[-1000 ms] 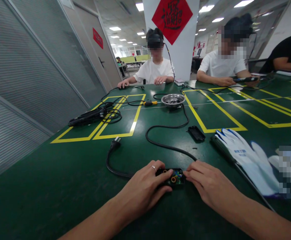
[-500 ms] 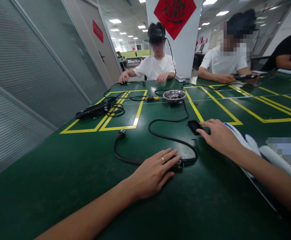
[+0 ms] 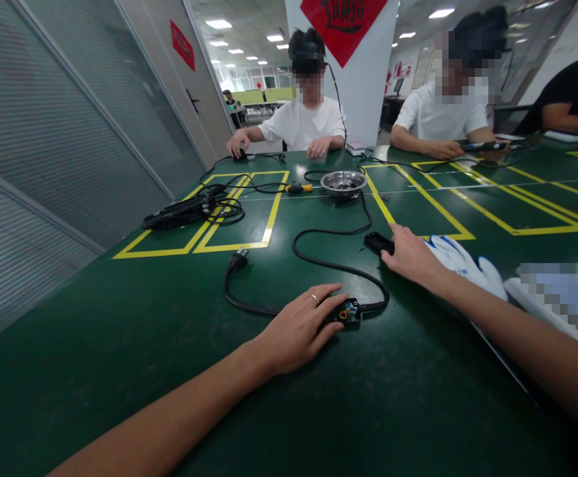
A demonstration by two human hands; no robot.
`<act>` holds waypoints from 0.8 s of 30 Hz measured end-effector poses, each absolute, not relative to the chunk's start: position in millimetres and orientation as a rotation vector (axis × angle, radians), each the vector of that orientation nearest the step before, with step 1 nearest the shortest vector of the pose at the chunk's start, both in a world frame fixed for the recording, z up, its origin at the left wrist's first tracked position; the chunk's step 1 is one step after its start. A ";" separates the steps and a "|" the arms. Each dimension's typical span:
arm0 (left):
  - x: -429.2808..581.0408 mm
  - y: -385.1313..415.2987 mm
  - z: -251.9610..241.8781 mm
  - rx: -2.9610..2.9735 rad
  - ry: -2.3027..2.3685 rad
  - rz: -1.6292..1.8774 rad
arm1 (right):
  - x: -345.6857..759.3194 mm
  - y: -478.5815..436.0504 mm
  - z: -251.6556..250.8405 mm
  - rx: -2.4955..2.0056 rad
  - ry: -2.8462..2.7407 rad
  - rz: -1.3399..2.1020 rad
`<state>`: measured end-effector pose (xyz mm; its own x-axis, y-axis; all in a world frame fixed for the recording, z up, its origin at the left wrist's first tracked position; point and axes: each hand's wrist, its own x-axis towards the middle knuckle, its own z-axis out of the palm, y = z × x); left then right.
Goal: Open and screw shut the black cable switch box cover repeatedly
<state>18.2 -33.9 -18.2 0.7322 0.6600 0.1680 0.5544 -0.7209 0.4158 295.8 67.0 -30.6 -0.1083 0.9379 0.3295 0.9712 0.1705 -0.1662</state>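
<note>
My left hand (image 3: 296, 331) lies over a black cable box (image 3: 351, 313), thumb on its near side and fingers along the far side. The box is open, with coloured wires and small parts showing at its right end; my palm hides the rest. A black power cord (image 3: 313, 265) runs out of both ends, one length ending in a plug (image 3: 239, 258). My right hand (image 3: 412, 255) grips the right end of a black plastic cover (image 3: 378, 242), which rests on the table. A few tiny dark pieces, too small to name, lie beside the cover.
A metal bowl (image 3: 343, 184) with small dark parts stands beyond the cord. Near it lies a yellow-and-black screwdriver (image 3: 298, 189). Bundled black cables (image 3: 184, 215) are at left; white gloves (image 3: 460, 262) lie beside my right forearm. Co-workers (image 3: 313, 122) sit across the green table.
My right hand has closed on the cover's end and turned it slightly. My left hand has shifted left on the box, uncovering more of the wiring. The view has tilted a little.
</note>
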 end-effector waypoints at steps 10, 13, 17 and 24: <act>15.7 -30.1 -10.3 2.248 1.022 0.801 | 255.8 -32.6 13.6 -1.447 -1.888 0.463; 24.5 -35.6 -5.2 1.870 0.944 0.902 | 226.9 -62.0 5.7 -1.286 -1.891 0.820; 22.7 -39.5 4.1 1.671 0.835 0.972 | 221.3 -66.7 -2.9 -1.199 -1.853 0.889; 2.4 -27.8 7.8 2.541 1.039 0.468 | 260.7 -48.6 -8.7 -1.447 -1.629 0.667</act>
<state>2.4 -27.8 7.8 0.6755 0.7182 0.1668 0.6006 -0.6673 0.4404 260.7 -48.6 -8.7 0.0153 0.9715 0.2366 0.5269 0.1933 -0.8277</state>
